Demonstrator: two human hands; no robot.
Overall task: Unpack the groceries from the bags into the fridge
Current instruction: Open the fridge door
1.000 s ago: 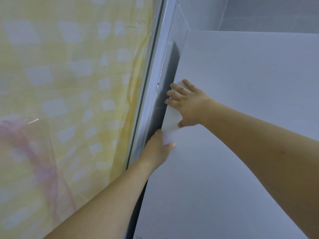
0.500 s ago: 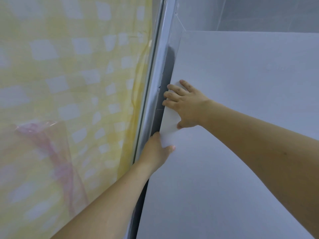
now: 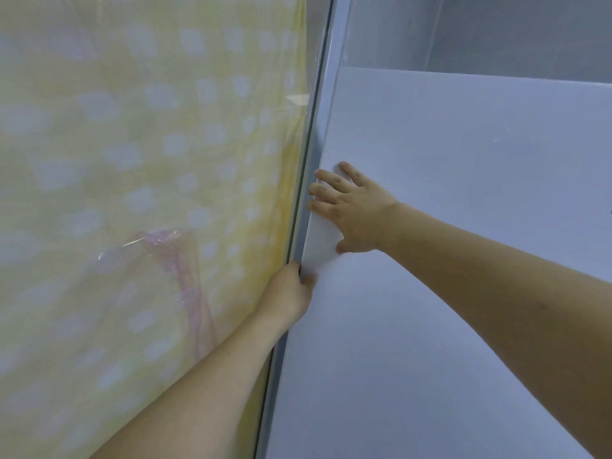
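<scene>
The white fridge door point(image 3: 447, 226) fills the right half of the head view. A paler white handle strip point(image 3: 319, 246) runs along its left edge. My left hand point(image 3: 289, 294) grips that edge just below the strip, thumb on the door's front and fingers hidden in the narrow dark gap. My right hand point(image 3: 352, 210) lies flat on the top of the strip with its fingers spread and holds nothing. No groceries or bags are in view.
A yellow curtain with white patches point(image 3: 149, 193) hangs behind a clear plastic sheet on the left, right against the fridge's grey side frame point(image 3: 318, 111). A pink streak point(image 3: 185, 276) shows on the plastic. Grey wall point(image 3: 496, 31) lies above the door.
The dark gap along the door's left edge has narrowed. My right fingers have gone from curled over the handle strip to flat and spread. The view has shifted slightly.
</scene>
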